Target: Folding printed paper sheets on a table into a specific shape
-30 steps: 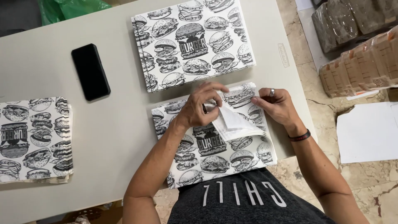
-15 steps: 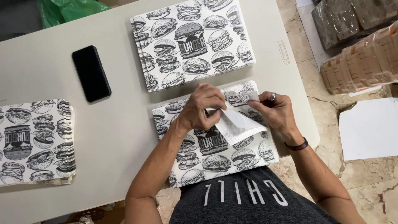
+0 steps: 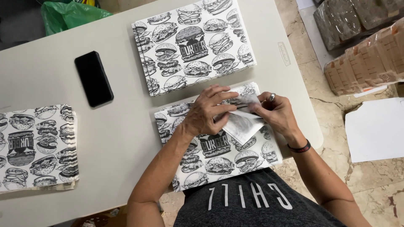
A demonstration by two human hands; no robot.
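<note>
A: What are the hands doing?

B: The left hand (image 3: pixel 206 111) lies knuckles up with its fingers curled down onto a folded-over corner of the printed paper sheet (image 3: pixel 216 147), pinching the fold. The right hand (image 3: pixel 275 112) meets it from the other side, thumb and fingers closed on the same turned-up flap (image 3: pixel 244 126), whose pale underside shows. There is a ring on one finger and a dark band (image 3: pixel 299 148) at that wrist.

A: Where does the sheet lie?

B: On the near part of the pale surface (image 3: pixel 122 138), close to the person's body, its lower edge hanging slightly over the rim.

A: How would it handle?

B: By the look of it, very light and thin, limp rather than stiff, easily creased or torn. I would judge a corner or edge the best place to take it, pinched between fingertips as both hands do here, since a flat sheet offers nothing else to grip.

A: And around it?

B: A neat stack of like printed sheets (image 3: pixel 193 44) just beyond, another pile (image 3: pixel 35 147) well apart at the left edge, and a black phone (image 3: pixel 93 78) between them.
</note>
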